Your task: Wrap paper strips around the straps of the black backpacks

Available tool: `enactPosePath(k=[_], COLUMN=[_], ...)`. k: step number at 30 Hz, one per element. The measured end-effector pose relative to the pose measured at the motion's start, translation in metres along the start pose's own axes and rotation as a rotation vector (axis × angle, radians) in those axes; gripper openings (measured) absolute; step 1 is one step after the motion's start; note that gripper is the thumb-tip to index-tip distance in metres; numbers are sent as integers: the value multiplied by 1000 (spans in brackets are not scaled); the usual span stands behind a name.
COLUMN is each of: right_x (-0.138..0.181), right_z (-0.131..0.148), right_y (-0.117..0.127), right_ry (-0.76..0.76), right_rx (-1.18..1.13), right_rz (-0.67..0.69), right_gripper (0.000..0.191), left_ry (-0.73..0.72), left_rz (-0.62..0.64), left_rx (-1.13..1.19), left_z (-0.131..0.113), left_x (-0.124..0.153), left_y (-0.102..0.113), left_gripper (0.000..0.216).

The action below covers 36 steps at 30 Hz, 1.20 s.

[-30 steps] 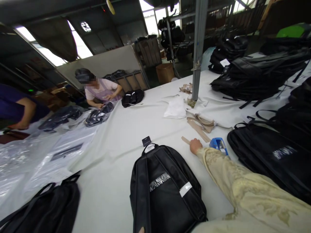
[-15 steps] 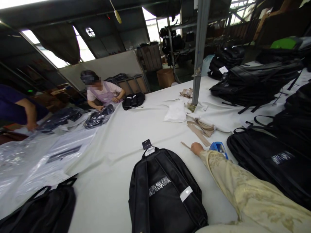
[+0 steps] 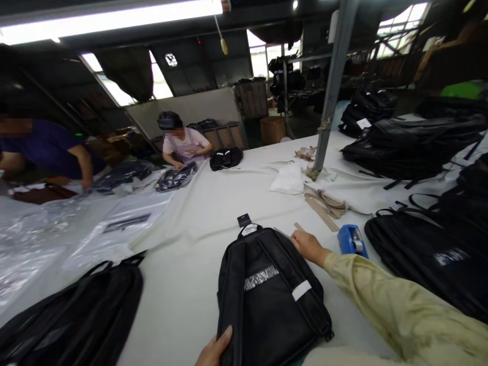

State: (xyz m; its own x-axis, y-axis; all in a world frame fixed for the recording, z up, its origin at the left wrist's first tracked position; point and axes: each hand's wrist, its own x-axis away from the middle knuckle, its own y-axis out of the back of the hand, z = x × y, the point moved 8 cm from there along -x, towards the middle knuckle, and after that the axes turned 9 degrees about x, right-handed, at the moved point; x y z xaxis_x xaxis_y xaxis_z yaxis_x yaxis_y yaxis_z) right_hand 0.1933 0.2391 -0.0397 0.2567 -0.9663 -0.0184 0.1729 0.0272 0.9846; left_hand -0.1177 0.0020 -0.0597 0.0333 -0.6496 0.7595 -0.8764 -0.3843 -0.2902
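A black backpack (image 3: 274, 315) lies on the white-covered table with its shoulder straps facing up. A white band (image 3: 301, 290) is wrapped round its right strap, and a black hang tag (image 3: 244, 219) rests by the top handle. My left hand (image 3: 216, 349) grips the bag's lower left edge, thumb on top. Beside the upper right edge, my right hand (image 3: 308, 245) is closed, with a thin tan strip (image 3: 298, 226) showing past its fingers. Just right of that hand stands a blue tape dispenser (image 3: 347, 240).
Tan strips (image 3: 322, 212) and a white bag (image 3: 287, 179) lie farther back, near a metal post (image 3: 335, 86). Black backpacks are at right (image 3: 423, 254) and lower left (image 3: 84, 310). Clear plastic bags (image 3: 114, 223) cover the left side. Two people work across the table.
My left hand has come into view and taken hold of the backpack's left edge. My right hand has drawn closer to the bag's upper right side. The camera view has shifted.
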Motion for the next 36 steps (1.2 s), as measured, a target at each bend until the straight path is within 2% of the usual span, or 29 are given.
enactPosePath(k=[2,4,5,7,11,17,20,24,28,33,36], right_x=[34,74,91,114,120,113,114,124,144,175,182], right_z=[68,126,147,169,162,147,146,143,150,168,178], right_y=[-5,-18,-25,-37,-52,-75,-72,-51,-34,-45,-62], right_ry=[257,483,560,610,488,383,388,328,259,203,91], right_rx=[39,69,73,70,122,160,109,-124,-481,-645,-697], right_rz=[5,82,139,239,329,469,534,604,651,809,929], right_gripper=[25,22,21,23,32,26,23,45,38,22,18], left_ry=[-19,-56,-59,-48,46,164,174,168,178,182,166], left_rz=[-22,-13,-15,-21,-55,-88,-101,-94,-113,-138,-128], left_rx=[29,47,45,55,92,115,102,71,57,38,17], left_z=[-5,-13,-16,-22,-24,-20,-21,-21,-21,-24,-27], left_x=[7,9,9,8,5,-2,-7,-11,-11,-9,-7], left_y=[-2,-3,-2,2,13,35,45,50,50,48,45], left_gripper=[37,32,29,21,11,15,16,16,14,14,15])
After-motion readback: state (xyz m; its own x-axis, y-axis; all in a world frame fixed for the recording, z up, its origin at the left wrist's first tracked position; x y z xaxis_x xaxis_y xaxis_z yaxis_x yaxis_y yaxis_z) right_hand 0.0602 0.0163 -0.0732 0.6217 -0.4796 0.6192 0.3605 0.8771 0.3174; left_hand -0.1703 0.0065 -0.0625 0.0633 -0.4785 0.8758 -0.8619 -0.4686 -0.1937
